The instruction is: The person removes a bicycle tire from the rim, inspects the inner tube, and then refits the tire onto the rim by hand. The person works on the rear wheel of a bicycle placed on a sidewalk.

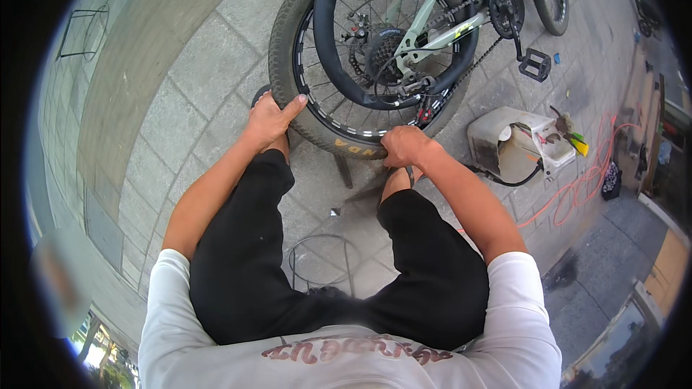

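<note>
A pale green bicycle [422, 25] is at the top, its rear wheel's knobby black tire [285, 47] nearest me. A smooth black tube [324, 32] loops over the spokes and around the cassette. My left hand [275, 115] is closed on the tire's lower left, thumb lying across the tread. My right hand [407, 145] grips the bottom of the tire beside its yellow lettering, fingertips mostly hidden. The chain and red-and-black derailleur [425, 112] hang just above that hand. My legs are spread beneath both forearms.
A cut white plastic container [497, 140] with tools sits at my right, near an orange hose [602, 151] and boards [641, 122]. A wire ring on a stand [321, 239] lies between my legs. A metal wire frame [81, 32] stands far left on the paving [202, 57].
</note>
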`<state>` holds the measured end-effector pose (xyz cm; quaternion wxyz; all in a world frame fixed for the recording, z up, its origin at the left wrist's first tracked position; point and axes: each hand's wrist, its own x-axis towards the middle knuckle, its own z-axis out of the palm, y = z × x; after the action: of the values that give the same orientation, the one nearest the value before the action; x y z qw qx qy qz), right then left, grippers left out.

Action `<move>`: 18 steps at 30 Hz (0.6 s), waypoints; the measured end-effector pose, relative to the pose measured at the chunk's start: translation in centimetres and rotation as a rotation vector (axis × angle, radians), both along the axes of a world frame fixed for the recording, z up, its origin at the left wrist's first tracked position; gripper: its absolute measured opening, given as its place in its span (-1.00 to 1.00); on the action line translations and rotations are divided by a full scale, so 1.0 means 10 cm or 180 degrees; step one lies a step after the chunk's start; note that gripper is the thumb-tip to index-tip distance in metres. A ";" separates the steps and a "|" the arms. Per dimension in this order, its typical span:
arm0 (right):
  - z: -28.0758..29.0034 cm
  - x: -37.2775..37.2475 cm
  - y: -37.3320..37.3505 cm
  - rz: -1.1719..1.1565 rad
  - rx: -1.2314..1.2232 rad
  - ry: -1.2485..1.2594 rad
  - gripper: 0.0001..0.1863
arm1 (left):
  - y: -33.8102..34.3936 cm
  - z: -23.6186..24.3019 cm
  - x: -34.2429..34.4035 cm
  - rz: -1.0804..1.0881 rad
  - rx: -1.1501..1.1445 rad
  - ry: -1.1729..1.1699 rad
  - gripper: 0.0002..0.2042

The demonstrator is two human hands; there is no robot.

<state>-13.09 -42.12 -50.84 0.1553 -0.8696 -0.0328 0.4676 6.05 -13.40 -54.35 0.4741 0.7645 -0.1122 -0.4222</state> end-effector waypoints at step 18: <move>0.24 0.69 0.87 -0.1888 0.1224 -0.0185 -0.42 | 0.00 -0.01 -0.09 -0.0071 0.0240 -0.0494 -0.22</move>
<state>-6.21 -33.42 -48.48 0.4441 -0.8091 0.1294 0.3624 5.19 -13.43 -54.45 0.4301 0.8109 -0.1412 -0.3708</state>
